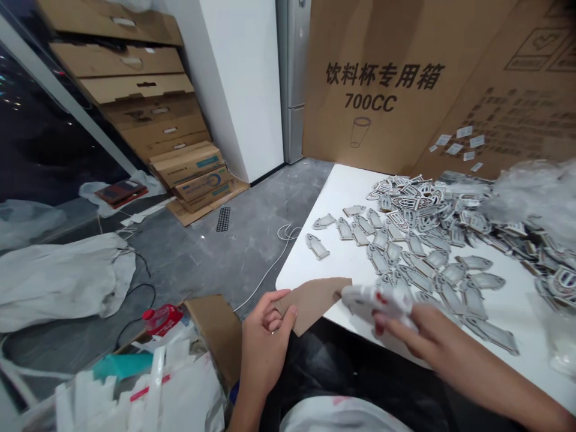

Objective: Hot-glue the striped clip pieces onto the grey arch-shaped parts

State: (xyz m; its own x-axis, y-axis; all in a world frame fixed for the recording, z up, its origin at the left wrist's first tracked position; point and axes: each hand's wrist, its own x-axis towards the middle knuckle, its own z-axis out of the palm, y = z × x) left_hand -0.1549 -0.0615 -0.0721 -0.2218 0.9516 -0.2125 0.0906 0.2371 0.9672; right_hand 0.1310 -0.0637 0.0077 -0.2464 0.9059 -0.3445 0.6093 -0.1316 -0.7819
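My left hand (266, 339) pinches a piece of brown cardboard (317, 301) between thumb and fingers, at the table's near left corner. Closed around a white tool with red marks (371, 295) is my right hand (416, 336); motion blurs both, so the tool's kind is unclear. Its narrow dark tip is at the cardboard's right end; I cannot tell whether they touch. Many flat grey-and-white shaped pieces (420, 264) lie spread over the white table (335, 195) beyond my right hand, heaped more thickly toward the back right.
A large cardboard box (360, 132) stands behind the table, with small white labels (454, 149) on it. Clear plastic (535, 192) covers part of the heap. Lower left, an open carton (216, 330) holds white scraps and a red-capped bottle (162, 318). A white cable (265, 273) crosses the floor.
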